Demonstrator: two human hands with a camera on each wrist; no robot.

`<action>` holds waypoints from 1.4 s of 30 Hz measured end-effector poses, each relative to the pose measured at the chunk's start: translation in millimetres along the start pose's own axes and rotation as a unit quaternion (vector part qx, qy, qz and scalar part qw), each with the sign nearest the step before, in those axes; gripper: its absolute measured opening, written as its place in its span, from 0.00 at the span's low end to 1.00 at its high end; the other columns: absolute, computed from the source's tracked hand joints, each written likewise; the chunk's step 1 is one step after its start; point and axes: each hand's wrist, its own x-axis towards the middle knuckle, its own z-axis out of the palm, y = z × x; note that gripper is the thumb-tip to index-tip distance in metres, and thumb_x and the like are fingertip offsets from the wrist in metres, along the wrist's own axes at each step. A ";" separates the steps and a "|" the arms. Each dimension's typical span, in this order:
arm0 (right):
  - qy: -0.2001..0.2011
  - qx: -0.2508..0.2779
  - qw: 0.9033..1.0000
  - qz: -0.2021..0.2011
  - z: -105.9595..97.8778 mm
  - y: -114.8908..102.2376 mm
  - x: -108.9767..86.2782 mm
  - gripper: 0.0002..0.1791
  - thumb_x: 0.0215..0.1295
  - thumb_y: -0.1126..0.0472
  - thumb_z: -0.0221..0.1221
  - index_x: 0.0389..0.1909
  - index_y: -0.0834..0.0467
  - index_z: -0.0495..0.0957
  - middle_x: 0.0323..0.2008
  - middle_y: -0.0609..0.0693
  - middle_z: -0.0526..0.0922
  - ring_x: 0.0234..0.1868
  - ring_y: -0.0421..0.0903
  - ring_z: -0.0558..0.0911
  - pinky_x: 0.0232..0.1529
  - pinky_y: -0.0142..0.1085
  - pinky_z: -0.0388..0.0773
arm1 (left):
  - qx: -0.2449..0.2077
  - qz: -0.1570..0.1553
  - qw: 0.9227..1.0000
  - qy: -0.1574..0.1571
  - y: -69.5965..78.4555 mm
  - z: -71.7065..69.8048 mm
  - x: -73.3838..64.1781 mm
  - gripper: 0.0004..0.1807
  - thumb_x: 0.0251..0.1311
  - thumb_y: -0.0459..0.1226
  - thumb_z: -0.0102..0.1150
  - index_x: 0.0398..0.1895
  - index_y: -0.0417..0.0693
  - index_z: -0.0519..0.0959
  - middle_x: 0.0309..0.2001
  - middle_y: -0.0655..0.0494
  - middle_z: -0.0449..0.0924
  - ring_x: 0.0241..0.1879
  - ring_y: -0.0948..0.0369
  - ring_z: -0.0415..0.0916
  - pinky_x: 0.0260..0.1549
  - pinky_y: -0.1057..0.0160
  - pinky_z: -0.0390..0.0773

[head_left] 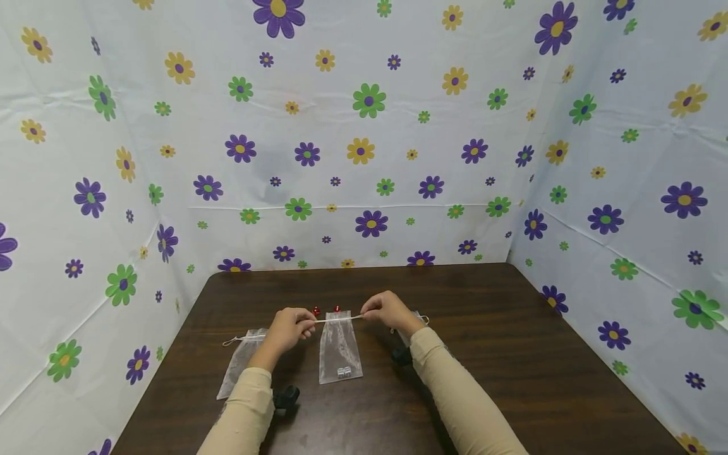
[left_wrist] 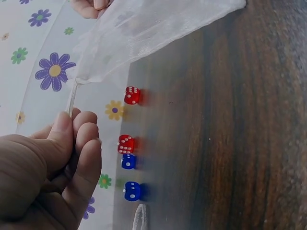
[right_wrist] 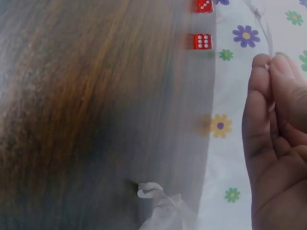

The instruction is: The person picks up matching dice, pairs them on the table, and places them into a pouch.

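Observation:
A sheer white drawstring pouch [head_left: 340, 354] hangs by its cord between both hands, its neck gathered along the stretched string. My left hand [head_left: 290, 328] pinches one end of the drawstring [left_wrist: 73, 98] between thumb and fingers. At the other end, my right hand [head_left: 391, 312] pinches the cord between thumb and forefinger. A small printed mark shows near the pouch's lower edge. Beyond the pouch lie two red dice [left_wrist: 132, 95], seen in all views. Two blue dice [left_wrist: 132, 190] sit beside them in the left wrist view; in the head view they are hidden.
Another sheer pouch [head_left: 234, 368] lies on the dark wooden table [head_left: 512, 379] left of my left hand. A third pouch [right_wrist: 168, 213] lies by my right forearm, partly covered by it. Flower-printed white cloth [head_left: 364, 177] hangs behind and at both sides.

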 end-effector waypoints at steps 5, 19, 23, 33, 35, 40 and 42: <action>0.013 0.020 1.000 0.017 1.4 4.5 0.9 0.02 0.64 0.67 0.67 0.35 0.60 0.88 0.33 0.49 0.87 0.32 0.39 0.80 0.38 0.34 0.79 | -0.023 -0.013 1.000 0.001 1.3 -1.1 0.0 0.05 0.68 0.29 0.61 0.37 0.34 0.85 0.26 0.53 0.84 0.25 0.63 0.80 0.29 0.59 0.84; 0.026 0.066 0.997 0.044 2.4 7.3 -2.9 0.03 0.65 0.69 0.66 0.36 0.63 0.87 0.31 0.49 0.87 0.31 0.40 0.81 0.43 0.48 0.82 | -0.033 -0.026 0.999 0.009 -1.6 0.0 2.4 0.05 0.67 0.29 0.62 0.36 0.34 0.85 0.24 0.54 0.84 0.23 0.62 0.81 0.28 0.60 0.84; 0.032 0.067 0.996 0.045 0.8 6.7 -4.2 0.03 0.66 0.69 0.66 0.36 0.63 0.88 0.31 0.50 0.87 0.31 0.41 0.81 0.44 0.50 0.82 | -0.033 -0.033 0.999 0.008 -0.3 -0.1 2.0 0.06 0.68 0.29 0.62 0.37 0.34 0.85 0.25 0.54 0.84 0.24 0.61 0.81 0.29 0.59 0.84; 0.033 0.067 0.996 0.046 -3.8 5.2 -6.1 0.03 0.66 0.71 0.64 0.37 0.65 0.87 0.31 0.52 0.87 0.31 0.42 0.82 0.45 0.52 0.82 | -0.051 -0.039 0.998 0.008 2.1 0.1 1.8 0.06 0.68 0.29 0.61 0.38 0.32 0.85 0.26 0.51 0.85 0.25 0.60 0.82 0.28 0.61 0.84; 0.033 0.071 0.996 0.047 -4.4 5.6 -6.2 0.03 0.66 0.71 0.65 0.36 0.66 0.87 0.31 0.53 0.87 0.31 0.41 0.82 0.45 0.53 0.82 | -0.052 -0.035 0.998 0.008 2.4 0.1 1.8 0.06 0.68 0.28 0.61 0.38 0.31 0.85 0.26 0.51 0.85 0.24 0.60 0.82 0.28 0.61 0.84; 0.031 0.070 0.996 0.051 -5.5 7.4 -6.0 0.03 0.66 0.70 0.65 0.37 0.65 0.87 0.31 0.52 0.87 0.32 0.41 0.82 0.46 0.52 0.82 | -0.051 -0.037 0.998 0.006 2.2 2.2 2.5 0.06 0.68 0.28 0.61 0.39 0.30 0.84 0.27 0.49 0.85 0.24 0.60 0.82 0.28 0.60 0.84; 0.033 0.066 0.996 0.052 -6.3 8.1 -6.2 0.03 0.66 0.70 0.65 0.37 0.65 0.87 0.32 0.52 0.87 0.32 0.42 0.82 0.46 0.52 0.82 | -0.055 -0.043 0.998 0.004 2.7 3.6 3.0 0.06 0.68 0.29 0.61 0.40 0.32 0.85 0.28 0.49 0.85 0.25 0.60 0.82 0.28 0.60 0.84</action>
